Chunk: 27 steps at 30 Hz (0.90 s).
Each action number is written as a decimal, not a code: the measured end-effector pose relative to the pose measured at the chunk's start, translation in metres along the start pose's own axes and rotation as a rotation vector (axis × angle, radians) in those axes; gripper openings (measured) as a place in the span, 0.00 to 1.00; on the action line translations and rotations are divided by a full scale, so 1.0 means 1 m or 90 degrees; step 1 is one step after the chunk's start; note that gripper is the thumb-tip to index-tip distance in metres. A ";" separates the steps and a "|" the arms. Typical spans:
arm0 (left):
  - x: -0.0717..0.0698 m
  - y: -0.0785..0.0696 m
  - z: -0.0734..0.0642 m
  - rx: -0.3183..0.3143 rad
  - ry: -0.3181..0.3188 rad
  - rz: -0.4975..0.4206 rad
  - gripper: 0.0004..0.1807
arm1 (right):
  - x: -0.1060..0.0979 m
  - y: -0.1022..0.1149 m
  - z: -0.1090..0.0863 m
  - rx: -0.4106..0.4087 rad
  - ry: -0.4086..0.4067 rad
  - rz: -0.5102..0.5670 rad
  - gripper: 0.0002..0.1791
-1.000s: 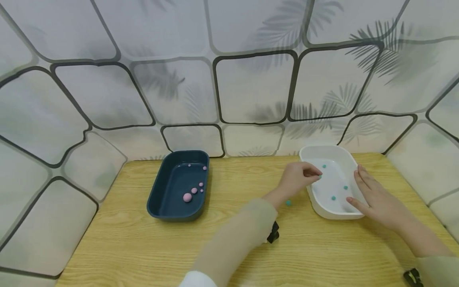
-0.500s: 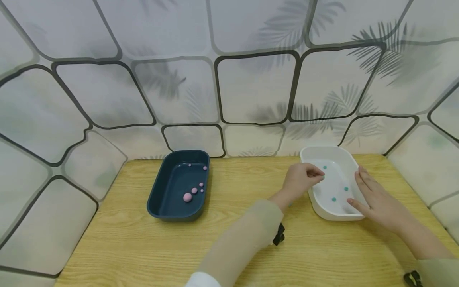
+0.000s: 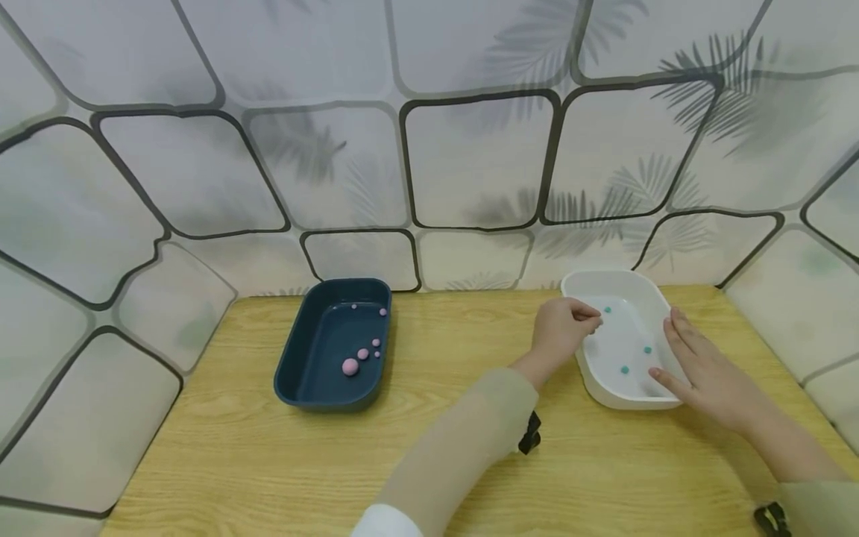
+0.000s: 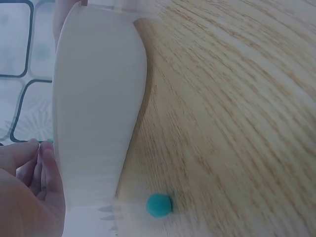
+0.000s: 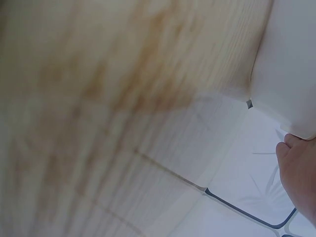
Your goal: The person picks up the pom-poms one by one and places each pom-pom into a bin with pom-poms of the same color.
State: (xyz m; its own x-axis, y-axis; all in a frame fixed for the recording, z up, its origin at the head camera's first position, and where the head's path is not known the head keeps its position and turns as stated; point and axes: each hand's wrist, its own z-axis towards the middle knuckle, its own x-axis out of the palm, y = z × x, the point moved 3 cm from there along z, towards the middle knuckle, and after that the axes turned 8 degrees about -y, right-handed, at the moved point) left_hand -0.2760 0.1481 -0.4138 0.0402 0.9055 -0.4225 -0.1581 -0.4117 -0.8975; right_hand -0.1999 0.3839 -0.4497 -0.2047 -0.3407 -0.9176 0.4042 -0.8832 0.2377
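Note:
Over the left rim of a white tray, my left hand pinches thumb and fingertips together. A speck of green ball shows at those fingertips in the left wrist view, mostly hidden by the fingers and the tray wall. Several small green balls lie apart on the tray floor. My right hand rests on the tray's right rim, fingers straight, the thumb reaching over the inside. Another green ball sits on the wooden table outside the tray; my left arm hides it in the head view.
A dark blue tray stands on the left of the table, holding several pink balls of different sizes. A patterned wall covering rises behind and on both sides.
My left hand shifts slightly right, then back a little, staying pinched at the tray's left rim. The green at its fingertips is less visible in the head view. My right hand keeps its place.

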 end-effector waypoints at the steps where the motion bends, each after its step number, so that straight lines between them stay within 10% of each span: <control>1: 0.000 0.000 0.000 -0.004 -0.003 0.002 0.04 | 0.000 0.000 0.000 -0.001 0.000 -0.001 0.48; 27: -0.020 0.022 -0.001 -0.007 0.038 -0.076 0.05 | 0.001 -0.003 0.000 -0.004 0.002 -0.010 0.48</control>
State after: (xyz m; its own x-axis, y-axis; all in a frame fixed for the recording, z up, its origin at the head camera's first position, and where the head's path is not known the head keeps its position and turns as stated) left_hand -0.2796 0.1213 -0.4255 0.1163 0.9408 -0.3184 -0.1384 -0.3021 -0.9432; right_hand -0.2013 0.3860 -0.4514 -0.2080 -0.3257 -0.9223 0.4068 -0.8863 0.2213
